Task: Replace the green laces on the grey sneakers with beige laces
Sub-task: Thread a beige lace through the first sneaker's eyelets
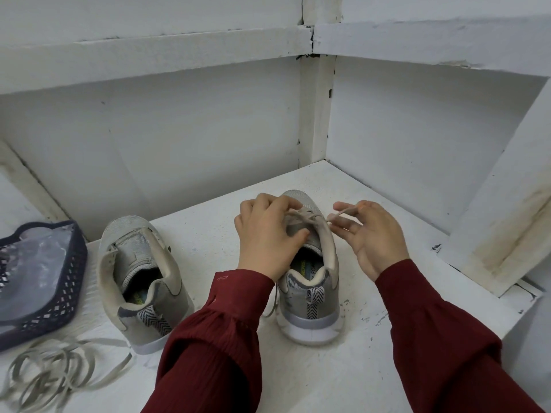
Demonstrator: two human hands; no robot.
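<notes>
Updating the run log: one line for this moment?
lacing sneaker | left hand holds lace | right hand pinches lace end | other sneaker unlaced

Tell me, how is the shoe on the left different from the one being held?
The left sneaker has no lace; the right sneaker has a beige lace threaded near its toe. Nobody touches the left sneaker, but the left hand grips the right sneaker and the right hand pinches the lace's end. Both are grey with white soles, heels towards the camera.
</notes>
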